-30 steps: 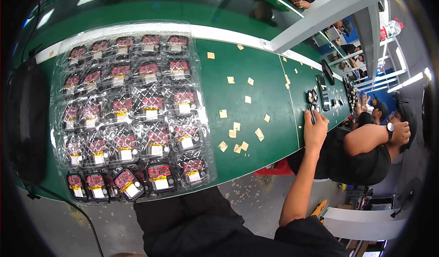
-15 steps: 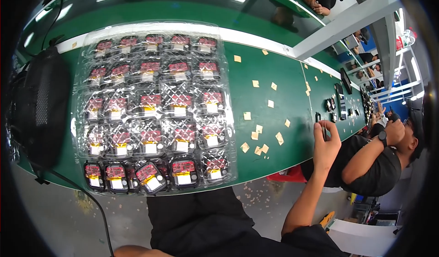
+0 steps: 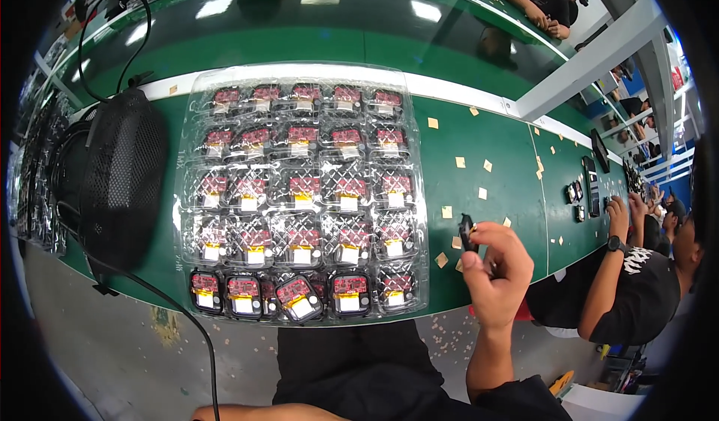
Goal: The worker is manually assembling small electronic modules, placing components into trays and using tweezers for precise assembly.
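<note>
My right hand (image 3: 500, 271) is raised over the green table, to the right of the tray. Between thumb and fingers it pinches a small black electronic device (image 3: 468, 232), seen nearly edge-on. A clear plastic tray (image 3: 421, 219) holds rows of black-cased devices with red circuit boards and white and yellow parts. Along its near edge, several such devices (image 3: 349, 294) lie without the clear cover over them; a tilted one (image 3: 299, 299) is among them. Of my left arm only a forearm (image 3: 262, 412) shows at the lower edge; its hand is out of view.
Small yellowish paper squares (image 3: 447, 212) lie scattered on the green table (image 3: 509, 166). A black mesh bag (image 3: 123, 177) with a cable (image 3: 191, 316) stands at the left. A co-worker (image 3: 629, 294) sits at the right. A white metal post (image 3: 584, 58) rises behind.
My right hand has come left toward the tray, bringing the small black device with it. The whole view has shifted slightly. The co-worker's raised hand has come down to the table.
</note>
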`<state>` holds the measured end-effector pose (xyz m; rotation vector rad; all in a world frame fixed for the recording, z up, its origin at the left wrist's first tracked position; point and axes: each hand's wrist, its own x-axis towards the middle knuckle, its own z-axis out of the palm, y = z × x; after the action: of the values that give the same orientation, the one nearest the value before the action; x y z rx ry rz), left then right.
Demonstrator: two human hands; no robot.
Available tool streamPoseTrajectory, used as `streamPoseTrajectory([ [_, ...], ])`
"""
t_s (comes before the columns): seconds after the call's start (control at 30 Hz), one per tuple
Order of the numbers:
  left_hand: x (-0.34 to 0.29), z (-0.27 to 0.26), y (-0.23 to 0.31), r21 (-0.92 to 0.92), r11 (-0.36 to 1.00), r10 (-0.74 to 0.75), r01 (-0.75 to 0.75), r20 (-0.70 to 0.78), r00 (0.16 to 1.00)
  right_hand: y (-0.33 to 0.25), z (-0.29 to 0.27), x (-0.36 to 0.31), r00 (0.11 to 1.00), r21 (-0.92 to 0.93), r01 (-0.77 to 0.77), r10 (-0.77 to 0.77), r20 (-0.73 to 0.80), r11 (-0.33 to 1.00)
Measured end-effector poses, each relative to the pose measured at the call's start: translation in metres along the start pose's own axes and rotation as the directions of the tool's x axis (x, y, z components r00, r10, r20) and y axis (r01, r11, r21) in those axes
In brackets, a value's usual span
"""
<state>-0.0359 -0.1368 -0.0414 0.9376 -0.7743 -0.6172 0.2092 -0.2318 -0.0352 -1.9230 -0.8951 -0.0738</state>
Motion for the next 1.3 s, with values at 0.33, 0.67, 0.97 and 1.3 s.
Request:
streamPoseTrajectory([
  [0.33,0.043,0.031,-0.073,0.486,0.826,0.028,0.287,-0.542,0.840,-0.025,0.012,-0.010,0.970,0.072,0.095,-0.108,0.217,0.993],
  [0.67,0.040,0.046,-0.002,-0.016,0.895,0.432,-0.446,-0.221,0.874,-0.046,0.013,-0.011,0.922,0.221,0.169,-0.233,0.308,0.961],
  [0.97,0.006,-0.006,0.032,0.727,0.668,0.734,0.157,-0.679,0.023,-0.060,0.015,-0.023,0.912,0.418,0.119,-0.265,0.312,0.901],
  [1.3,-0.002,-0.015,0.026,0.479,0.876,0.471,-0.063,-0.876,-0.102,-0.070,0.023,-0.025,0.838,0.509,0.197,-0.413,0.356,0.838],
])
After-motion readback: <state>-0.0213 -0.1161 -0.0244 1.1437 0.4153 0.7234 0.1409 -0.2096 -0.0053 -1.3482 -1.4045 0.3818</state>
